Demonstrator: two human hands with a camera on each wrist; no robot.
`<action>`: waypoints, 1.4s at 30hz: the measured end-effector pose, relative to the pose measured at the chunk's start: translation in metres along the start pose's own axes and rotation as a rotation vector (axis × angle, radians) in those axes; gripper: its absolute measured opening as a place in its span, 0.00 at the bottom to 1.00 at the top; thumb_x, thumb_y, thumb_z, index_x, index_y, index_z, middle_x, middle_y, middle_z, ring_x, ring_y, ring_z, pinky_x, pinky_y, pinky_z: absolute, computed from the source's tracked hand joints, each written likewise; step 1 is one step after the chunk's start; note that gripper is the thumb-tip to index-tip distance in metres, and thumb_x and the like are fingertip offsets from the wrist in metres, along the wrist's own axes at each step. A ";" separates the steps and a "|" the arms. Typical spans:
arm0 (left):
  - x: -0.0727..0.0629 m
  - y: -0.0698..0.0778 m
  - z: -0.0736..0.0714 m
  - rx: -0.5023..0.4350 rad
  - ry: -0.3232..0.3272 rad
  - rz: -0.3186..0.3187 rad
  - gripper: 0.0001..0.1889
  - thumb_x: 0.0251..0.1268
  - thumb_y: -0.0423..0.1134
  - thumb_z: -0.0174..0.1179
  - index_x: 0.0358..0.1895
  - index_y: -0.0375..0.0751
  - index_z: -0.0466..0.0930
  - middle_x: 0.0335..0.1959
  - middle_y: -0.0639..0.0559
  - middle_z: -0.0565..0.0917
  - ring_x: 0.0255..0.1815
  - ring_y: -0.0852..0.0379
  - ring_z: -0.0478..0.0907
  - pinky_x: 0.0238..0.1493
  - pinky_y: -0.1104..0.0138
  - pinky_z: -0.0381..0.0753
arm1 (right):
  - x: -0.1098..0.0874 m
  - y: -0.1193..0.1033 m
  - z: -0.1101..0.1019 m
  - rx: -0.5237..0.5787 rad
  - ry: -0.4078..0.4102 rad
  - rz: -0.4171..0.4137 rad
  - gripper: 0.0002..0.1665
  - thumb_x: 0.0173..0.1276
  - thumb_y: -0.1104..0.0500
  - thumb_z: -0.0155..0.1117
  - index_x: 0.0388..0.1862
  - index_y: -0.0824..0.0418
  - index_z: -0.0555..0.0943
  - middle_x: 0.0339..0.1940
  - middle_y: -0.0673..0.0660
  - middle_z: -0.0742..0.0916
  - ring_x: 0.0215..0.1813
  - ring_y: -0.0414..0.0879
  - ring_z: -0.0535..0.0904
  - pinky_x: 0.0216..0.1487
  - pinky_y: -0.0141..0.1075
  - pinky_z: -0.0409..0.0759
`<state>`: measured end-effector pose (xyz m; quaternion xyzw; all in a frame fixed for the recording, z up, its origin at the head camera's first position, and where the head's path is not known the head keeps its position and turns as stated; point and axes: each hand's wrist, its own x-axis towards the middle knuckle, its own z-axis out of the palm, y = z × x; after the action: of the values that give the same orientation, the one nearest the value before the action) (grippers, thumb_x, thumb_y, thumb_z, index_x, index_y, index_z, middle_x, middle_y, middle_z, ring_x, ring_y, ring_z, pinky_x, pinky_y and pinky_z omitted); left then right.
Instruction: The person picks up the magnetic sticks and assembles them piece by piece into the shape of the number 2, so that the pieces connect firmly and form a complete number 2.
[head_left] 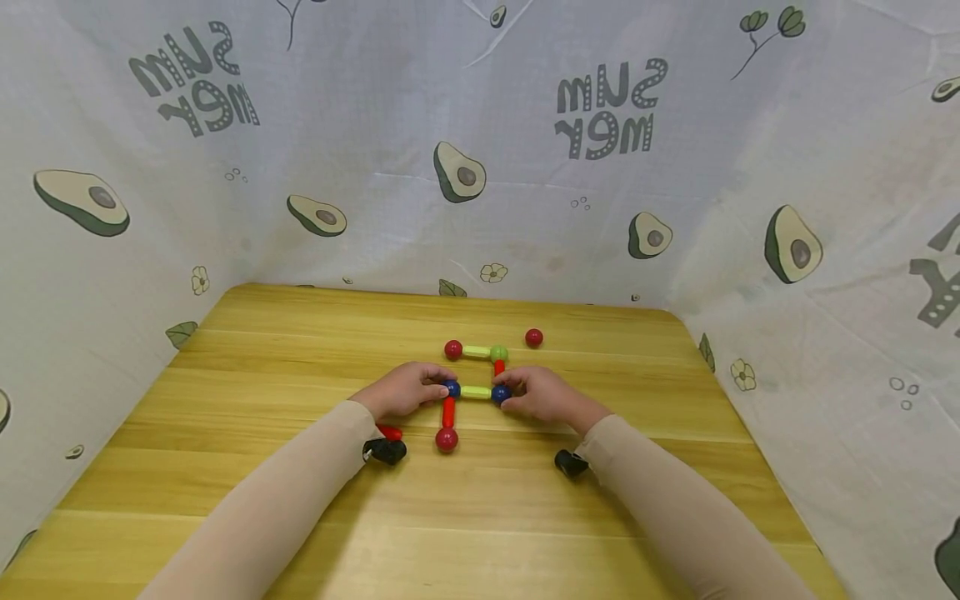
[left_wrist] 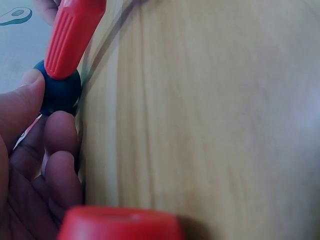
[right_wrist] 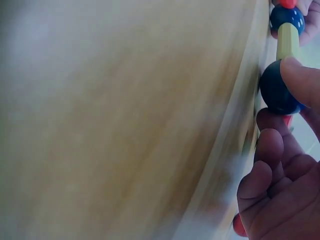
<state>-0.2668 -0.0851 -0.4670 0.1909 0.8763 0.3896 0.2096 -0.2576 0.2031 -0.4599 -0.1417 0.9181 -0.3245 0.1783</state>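
My left hand [head_left: 408, 389] pinches a blue ball [head_left: 452, 389] between thumb and fingers; the left wrist view shows the same blue ball [left_wrist: 62, 92] with a red rod [left_wrist: 75, 40] on it. My right hand [head_left: 542, 394] pinches another blue ball [head_left: 501, 394], which in the right wrist view [right_wrist: 277, 90] is held by thumb and fingers. A yellow-green rod [head_left: 476, 392] joins the two blue balls. From the left one a red rod [head_left: 448, 412] runs toward me to a red ball [head_left: 447, 440]. From the right one a red rod [head_left: 499, 367] leads to a green ball [head_left: 498, 354].
Another yellow-green rod [head_left: 477, 352] links the green ball to a red ball [head_left: 453, 350]. A loose red ball [head_left: 534, 337] lies at the back right. A red piece [head_left: 390, 432] lies by the left wrist. A printed cloth [head_left: 525, 233] hangs behind the wooden table [head_left: 480, 533].
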 end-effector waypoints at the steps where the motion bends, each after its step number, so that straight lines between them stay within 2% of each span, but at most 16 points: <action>1: 0.000 0.000 0.000 -0.005 -0.002 -0.001 0.18 0.81 0.45 0.60 0.68 0.52 0.82 0.59 0.54 0.85 0.48 0.56 0.77 0.55 0.63 0.76 | 0.001 0.001 0.000 0.002 -0.004 0.000 0.23 0.70 0.56 0.76 0.63 0.49 0.86 0.52 0.53 0.86 0.49 0.48 0.80 0.58 0.44 0.83; 10: 0.001 -0.004 -0.001 -0.007 0.004 -0.004 0.18 0.81 0.45 0.59 0.69 0.53 0.81 0.61 0.54 0.84 0.50 0.57 0.77 0.59 0.60 0.76 | 0.004 0.002 -0.001 0.001 -0.010 -0.007 0.23 0.70 0.56 0.76 0.63 0.50 0.86 0.52 0.53 0.86 0.49 0.48 0.79 0.56 0.43 0.82; 19: 0.000 -0.002 -0.002 -0.001 -0.008 -0.005 0.20 0.81 0.44 0.59 0.71 0.53 0.80 0.59 0.52 0.85 0.46 0.56 0.78 0.53 0.62 0.77 | 0.004 0.000 -0.001 -0.014 -0.010 -0.008 0.22 0.70 0.56 0.76 0.62 0.50 0.86 0.52 0.53 0.86 0.49 0.48 0.79 0.58 0.44 0.81; 20: 0.000 -0.002 -0.003 0.011 -0.007 -0.004 0.20 0.81 0.45 0.59 0.71 0.53 0.80 0.60 0.52 0.84 0.47 0.55 0.78 0.54 0.61 0.77 | 0.004 0.000 -0.001 -0.013 -0.011 -0.006 0.22 0.70 0.56 0.76 0.62 0.50 0.86 0.52 0.53 0.86 0.49 0.48 0.79 0.58 0.44 0.81; 22: -0.002 -0.004 -0.005 0.042 0.001 0.001 0.21 0.81 0.46 0.59 0.72 0.53 0.78 0.64 0.52 0.84 0.55 0.54 0.80 0.62 0.57 0.78 | 0.004 0.000 -0.001 -0.008 -0.013 0.002 0.22 0.70 0.55 0.76 0.62 0.49 0.87 0.52 0.53 0.86 0.49 0.49 0.79 0.58 0.44 0.81; 24: -0.007 -0.005 -0.010 0.067 0.011 0.003 0.22 0.81 0.46 0.59 0.73 0.53 0.77 0.65 0.51 0.83 0.62 0.50 0.80 0.68 0.53 0.77 | 0.004 0.000 -0.002 -0.001 -0.016 0.009 0.22 0.70 0.56 0.76 0.62 0.49 0.87 0.53 0.53 0.86 0.49 0.49 0.79 0.58 0.44 0.81; 26: -0.014 -0.006 -0.015 0.093 0.028 0.003 0.22 0.81 0.47 0.60 0.73 0.52 0.77 0.69 0.51 0.82 0.72 0.47 0.75 0.76 0.48 0.70 | 0.005 0.000 -0.002 0.008 -0.018 0.017 0.22 0.70 0.56 0.76 0.62 0.49 0.87 0.53 0.53 0.85 0.49 0.49 0.79 0.57 0.43 0.82; 27: -0.018 -0.007 -0.017 0.103 0.034 -0.001 0.22 0.80 0.48 0.60 0.72 0.51 0.78 0.68 0.51 0.82 0.74 0.46 0.74 0.78 0.47 0.69 | 0.005 0.000 -0.002 0.011 -0.017 0.016 0.22 0.70 0.56 0.76 0.62 0.49 0.86 0.53 0.53 0.85 0.50 0.49 0.79 0.57 0.43 0.82; 30: -0.031 -0.012 -0.026 0.121 0.043 -0.012 0.21 0.79 0.47 0.61 0.70 0.50 0.80 0.64 0.51 0.84 0.70 0.46 0.76 0.75 0.46 0.71 | 0.008 -0.001 -0.003 0.011 -0.015 0.009 0.22 0.70 0.56 0.76 0.62 0.49 0.86 0.53 0.53 0.85 0.50 0.49 0.79 0.56 0.42 0.82; 34: -0.048 -0.020 -0.034 0.138 0.040 -0.007 0.19 0.77 0.46 0.65 0.65 0.48 0.83 0.57 0.53 0.86 0.61 0.51 0.80 0.69 0.48 0.76 | 0.012 -0.001 -0.003 -0.007 -0.008 0.012 0.22 0.70 0.55 0.76 0.63 0.48 0.86 0.53 0.53 0.85 0.50 0.49 0.79 0.55 0.42 0.81; 42: -0.081 -0.028 -0.034 0.146 0.008 -0.046 0.21 0.67 0.49 0.74 0.60 0.51 0.86 0.50 0.59 0.86 0.48 0.58 0.78 0.57 0.57 0.79 | 0.024 0.000 -0.005 -0.007 0.001 0.026 0.23 0.70 0.55 0.76 0.63 0.49 0.86 0.55 0.53 0.86 0.51 0.50 0.79 0.60 0.45 0.81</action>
<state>-0.2207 -0.1633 -0.4504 0.1839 0.9073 0.3206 0.2005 -0.2810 0.1972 -0.4614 -0.1301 0.9210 -0.3190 0.1817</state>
